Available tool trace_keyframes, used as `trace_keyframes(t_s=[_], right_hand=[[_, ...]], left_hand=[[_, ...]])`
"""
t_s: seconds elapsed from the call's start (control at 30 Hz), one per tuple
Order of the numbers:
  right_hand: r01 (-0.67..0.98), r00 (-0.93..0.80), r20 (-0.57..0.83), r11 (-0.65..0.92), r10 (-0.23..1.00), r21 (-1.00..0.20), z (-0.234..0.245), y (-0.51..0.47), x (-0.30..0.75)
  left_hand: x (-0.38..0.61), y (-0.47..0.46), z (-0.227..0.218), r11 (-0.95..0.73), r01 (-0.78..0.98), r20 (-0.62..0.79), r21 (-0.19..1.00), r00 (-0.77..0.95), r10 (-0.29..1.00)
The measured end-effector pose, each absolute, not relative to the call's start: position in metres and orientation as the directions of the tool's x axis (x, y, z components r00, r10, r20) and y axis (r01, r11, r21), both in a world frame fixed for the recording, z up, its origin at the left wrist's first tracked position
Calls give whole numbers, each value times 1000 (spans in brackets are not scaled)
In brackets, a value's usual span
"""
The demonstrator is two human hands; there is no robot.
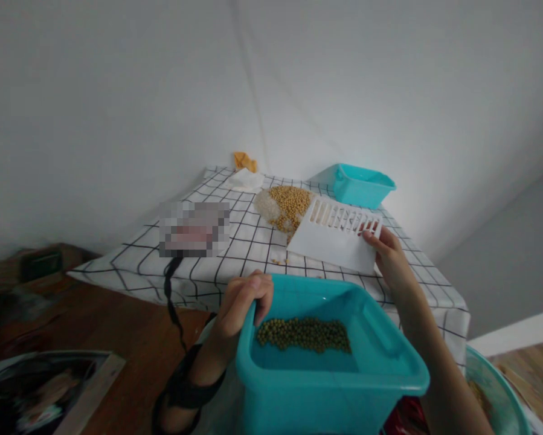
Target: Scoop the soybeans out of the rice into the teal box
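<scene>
My left hand [246, 299] grips the left rim of a turquoise plastic bin [330, 379], held in front of the table edge. Small green beans [305, 334] lie along the bottom of the bin. With my right hand [391, 254] I pinch the right end of a white slotted plastic board [328, 244], tilted over the table. Just left of the board is a pile of yellow soybeans [292, 199], mixed at its left with pale grains [266, 206] that look like rice. A few loose soybeans [279, 261] are scattered near the front edge.
A second turquoise bin [364, 187] stands at the back right of the checked tablecloth [248, 241]. Behind the pile are a white cloth or bag [245, 179] and an orange cloth [244, 161]. A blurred-out object [194, 229] lies left; a green basin [502, 393] sits lower right.
</scene>
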State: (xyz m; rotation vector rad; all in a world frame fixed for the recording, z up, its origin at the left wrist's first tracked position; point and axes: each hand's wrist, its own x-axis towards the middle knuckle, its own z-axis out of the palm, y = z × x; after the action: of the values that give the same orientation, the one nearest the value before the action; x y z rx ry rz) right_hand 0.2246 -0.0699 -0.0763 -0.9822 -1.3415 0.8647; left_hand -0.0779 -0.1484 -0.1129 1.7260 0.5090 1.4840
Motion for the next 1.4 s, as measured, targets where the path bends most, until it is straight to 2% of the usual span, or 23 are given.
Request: trace_keyframes(t_s=[0.13,0.3,0.4,0.57,0.77,0.97,1.13,1.4], right_hand=[[21,29,346,345,938,-938,-74,-74,223],[124,-45,356,359,933,-925,-79,-69,227],[140,18,360,354,933,-925,-81,-66,229],[76,144,360,353,922,-933,-80,-68,229],[92,40,324,320,945,-943,-78,-71,227],[104,110,367,357,924,-928,-79,-68,227],[165,27,373,364,928,-917,-78,-69,226],[150,17,390,383,921,-911,-77,-70,225]], left_hand=[[-78,-148,-112,-607,-187,636,772,240,734],[-77,-146,-112,-616,-192,646,764,233,727],[-77,-146,-112,-610,-183,636,771,229,736],[-78,-146,-113,-606,-180,632,775,236,738],[-79,-147,-113,-601,-174,625,780,247,740],[-77,-148,-112,-610,-174,635,773,229,738],[-77,-147,-113,-617,-171,640,769,231,733],[-79,-147,-114,-602,-155,621,783,242,746]])
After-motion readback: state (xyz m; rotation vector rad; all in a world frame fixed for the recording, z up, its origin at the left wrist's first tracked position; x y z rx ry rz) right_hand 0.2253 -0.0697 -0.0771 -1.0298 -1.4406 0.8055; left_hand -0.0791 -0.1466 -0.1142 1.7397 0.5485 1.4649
